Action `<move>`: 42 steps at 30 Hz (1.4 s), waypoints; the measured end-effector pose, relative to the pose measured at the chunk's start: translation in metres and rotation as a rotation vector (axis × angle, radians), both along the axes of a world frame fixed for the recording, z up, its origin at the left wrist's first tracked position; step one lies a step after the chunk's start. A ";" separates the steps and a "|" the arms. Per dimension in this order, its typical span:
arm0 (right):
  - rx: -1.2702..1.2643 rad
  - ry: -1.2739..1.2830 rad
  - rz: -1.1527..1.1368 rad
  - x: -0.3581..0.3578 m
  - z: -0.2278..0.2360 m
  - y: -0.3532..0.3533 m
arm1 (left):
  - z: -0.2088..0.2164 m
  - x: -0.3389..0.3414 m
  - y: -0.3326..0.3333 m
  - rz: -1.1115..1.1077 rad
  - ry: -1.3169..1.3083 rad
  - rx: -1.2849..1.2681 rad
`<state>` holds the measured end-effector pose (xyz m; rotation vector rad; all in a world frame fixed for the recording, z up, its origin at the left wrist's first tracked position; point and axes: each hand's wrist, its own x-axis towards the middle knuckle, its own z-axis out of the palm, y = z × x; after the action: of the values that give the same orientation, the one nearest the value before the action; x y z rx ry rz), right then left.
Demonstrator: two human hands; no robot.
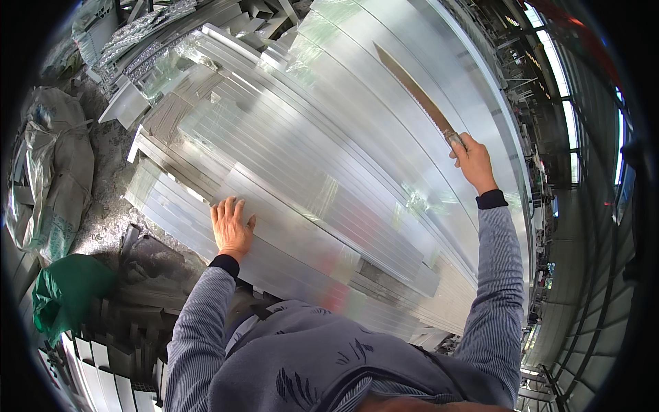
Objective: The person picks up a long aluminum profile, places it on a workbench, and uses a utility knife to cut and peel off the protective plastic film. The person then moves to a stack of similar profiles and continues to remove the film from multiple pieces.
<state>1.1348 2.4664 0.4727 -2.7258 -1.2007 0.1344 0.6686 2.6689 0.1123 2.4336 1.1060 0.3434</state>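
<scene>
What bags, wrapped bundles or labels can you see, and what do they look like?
Big grey sack: far left, lumpy, tied with string.
Green bag: lower left, crumpled.
Clear plastic wrap: on the metal bars, top left, shiny.
Labels, signs, screens: none visible.

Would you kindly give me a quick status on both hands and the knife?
Left hand flat, open on the wrapped metal profiles. Right hand gripping the serrated knife, blade lying over the stack. Nothing blocking either hand.

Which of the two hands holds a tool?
The right hand: it grips the handle of a long serrated knife over the metal profiles. The left hand only lies flat and open on them.
</scene>
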 end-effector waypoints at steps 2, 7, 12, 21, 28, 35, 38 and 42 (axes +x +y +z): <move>-0.104 -0.103 0.037 0.036 0.020 0.028 | -0.001 0.002 0.000 0.023 -0.014 0.011; -0.185 -0.215 -0.050 0.090 0.049 0.095 | -0.001 0.007 0.002 0.037 -0.033 -0.008; -0.237 -0.511 -0.020 0.102 0.060 0.172 | -0.001 0.012 0.005 0.063 -0.050 0.013; -0.186 -0.802 0.115 0.099 0.044 0.264 | -0.002 0.018 0.007 0.075 -0.001 -0.021; -0.175 -0.748 0.062 0.106 0.075 0.227 | -0.002 0.020 0.010 0.086 0.018 -0.046; -0.168 -0.823 0.118 0.084 0.046 0.283 | -0.004 0.020 0.009 0.080 0.001 -0.027; -0.205 -0.696 0.071 0.095 0.088 0.252 | -0.004 0.018 0.010 0.074 0.003 -0.032; -0.184 -0.788 0.109 0.092 0.088 0.272 | -0.004 0.017 0.012 0.081 -0.003 -0.020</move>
<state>1.2263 2.7383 0.5604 -2.9547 -1.5596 -0.9420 0.6852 2.6806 0.1086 2.3750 1.2030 0.3588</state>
